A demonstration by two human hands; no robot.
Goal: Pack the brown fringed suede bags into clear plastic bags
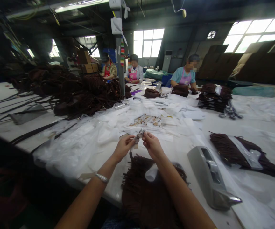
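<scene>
Both my hands meet above the near edge of the table, fingers pinched on a small grey, crumpled piece (139,135) whose kind I cannot make out. My left hand (125,146) grips it from the left side. From the right, my right hand (152,145) pinches its upper end between thumb and fingertips. Beneath my forearms a dark brown fringed bag (139,187) lies at the table's edge. A white roll of paper or foam (151,172) rests on top of the bag, partly behind my right forearm.
A grey tape dispenser (205,178) stands at right, near a wrapped fringed bag (240,151). Thin white sheets (99,136) cover much of the table (266,124). Brown bags with straps are heaped (87,92) left by a post (121,63). Co-workers (184,74) work across the table.
</scene>
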